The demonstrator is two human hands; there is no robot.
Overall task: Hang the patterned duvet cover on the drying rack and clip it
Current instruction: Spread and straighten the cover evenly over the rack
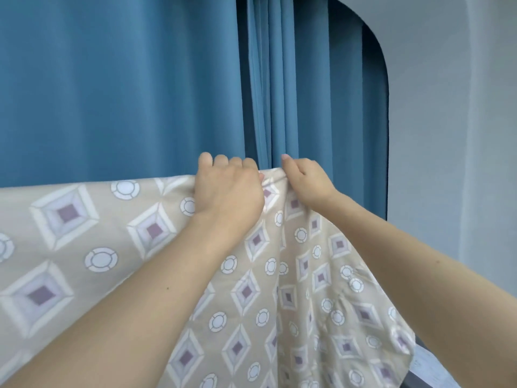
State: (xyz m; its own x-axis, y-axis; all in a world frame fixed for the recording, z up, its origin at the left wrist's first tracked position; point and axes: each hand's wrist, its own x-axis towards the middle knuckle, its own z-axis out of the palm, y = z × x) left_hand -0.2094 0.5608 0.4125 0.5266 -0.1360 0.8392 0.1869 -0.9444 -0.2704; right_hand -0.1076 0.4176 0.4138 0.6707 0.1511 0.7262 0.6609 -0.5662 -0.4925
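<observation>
The patterned duvet cover (84,233) is beige with purple diamonds and white rings. It stretches across the lower half of the view, its top edge running level from the left and dropping away in folds at the right. My left hand (229,189) grips the top edge with fingers curled over it. Just to its right, my right hand (306,180) pinches the same edge at the cover's upper corner. The drying rack and any clips are hidden behind the cloth or out of view.
Blue curtains (126,88) hang right behind the cover and fill the upper left. A pale grey wall (453,107) with a rounded opening stands at the right. A dark ledge (422,379) shows at the bottom right.
</observation>
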